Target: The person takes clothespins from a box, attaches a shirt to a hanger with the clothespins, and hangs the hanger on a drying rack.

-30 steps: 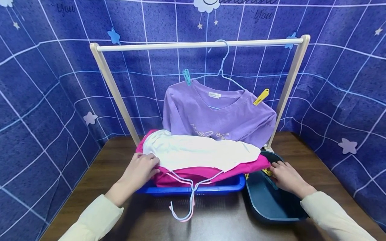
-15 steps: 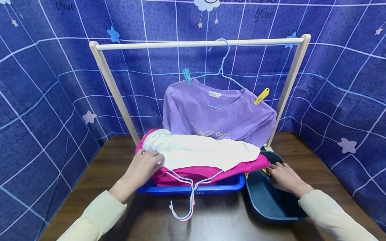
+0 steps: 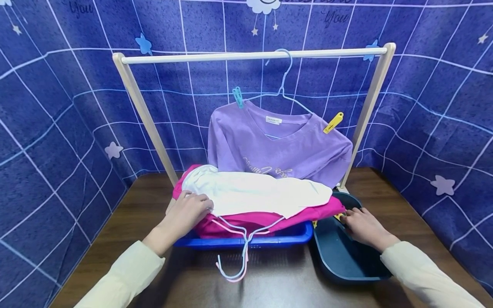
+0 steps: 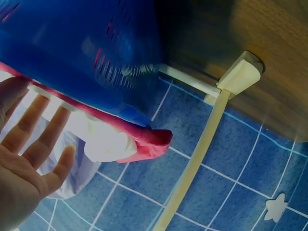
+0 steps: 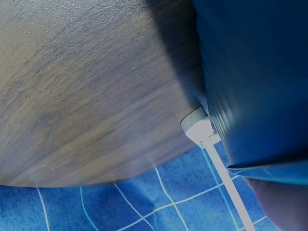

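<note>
My left hand (image 3: pixel 189 214) rests at the left end of a folded white garment (image 3: pixel 250 192). In the left wrist view, its fingers (image 4: pixel 45 137) extend to the cloth at the basket's rim. The white garment lies on a bright pink garment (image 3: pixel 319 210) atop a blue basket (image 3: pixel 286 239). A light blue hanger (image 3: pixel 245 252) and a pink hanger (image 3: pixel 236 280) stick out at the front. Over a dark teal bin (image 3: pixel 348 256), my right hand (image 3: pixel 366 229) reaches in beside a yellow clothespin (image 3: pixel 340 217); its fingertips are hidden.
Behind stands a rack (image 3: pixel 173 57) with a purple shirt (image 3: pixel 277 147) on a hanger. A teal clothespin (image 3: pixel 237 97) and a yellow clothespin (image 3: pixel 333 122) clip its shoulders. Everything stands on a wooden table (image 3: pixel 154 282) before a blue curtain (image 3: pixel 69 141).
My left hand has slid a little to the right along the white garment. The right hand has shifted slightly inside the bin, and the teal piece beside it is less visible.
</note>
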